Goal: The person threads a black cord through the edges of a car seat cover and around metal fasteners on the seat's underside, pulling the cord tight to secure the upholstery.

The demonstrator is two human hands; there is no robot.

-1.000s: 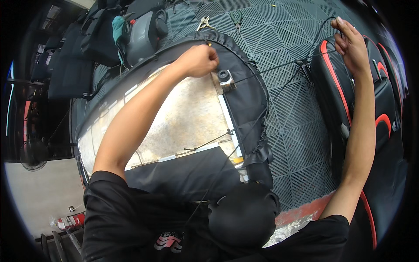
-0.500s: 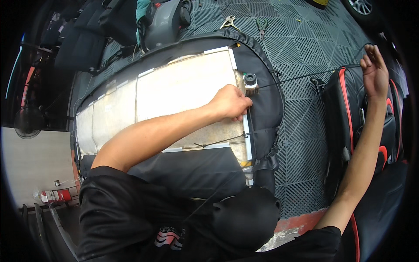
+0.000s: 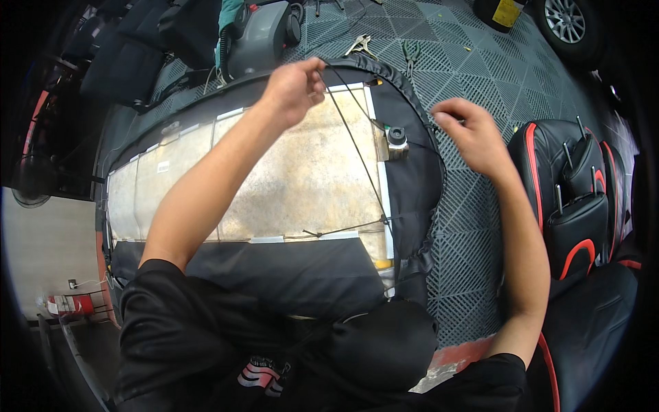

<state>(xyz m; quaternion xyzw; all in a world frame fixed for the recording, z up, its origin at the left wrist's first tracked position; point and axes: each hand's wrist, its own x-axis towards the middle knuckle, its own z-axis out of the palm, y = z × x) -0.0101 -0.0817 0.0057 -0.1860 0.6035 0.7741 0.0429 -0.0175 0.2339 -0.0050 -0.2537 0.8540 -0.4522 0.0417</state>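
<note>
My left hand [image 3: 294, 89] is raised over the far part of a seat's pale panel [image 3: 268, 165], fingers closed on a thin black cord [image 3: 353, 143]. From this hand one strand slants down to a knot at the panel's right edge. A second strand leads to the edge near a latch with a round black top [image 3: 396, 137]. Black seat cover [image 3: 419, 185] surrounds the panel. My right hand [image 3: 473, 137] hovers by the cover's right rim, fingers curled in a pinch; whatever is between them is too small to make out.
Locking pliers [image 3: 360, 47] and green-handled pliers [image 3: 411, 55] lie on the grey grid floor [image 3: 473, 226]. A grey machine [image 3: 257, 41] stands beyond the seat. Black seats with red trim [image 3: 576, 199] are at the right; a car wheel [image 3: 566, 24] shows at far right.
My left hand has moved from the panel's right edge up and left, drawing the cord across the panel. My right hand has come leftward from the far right, where the cord was stretched.
</note>
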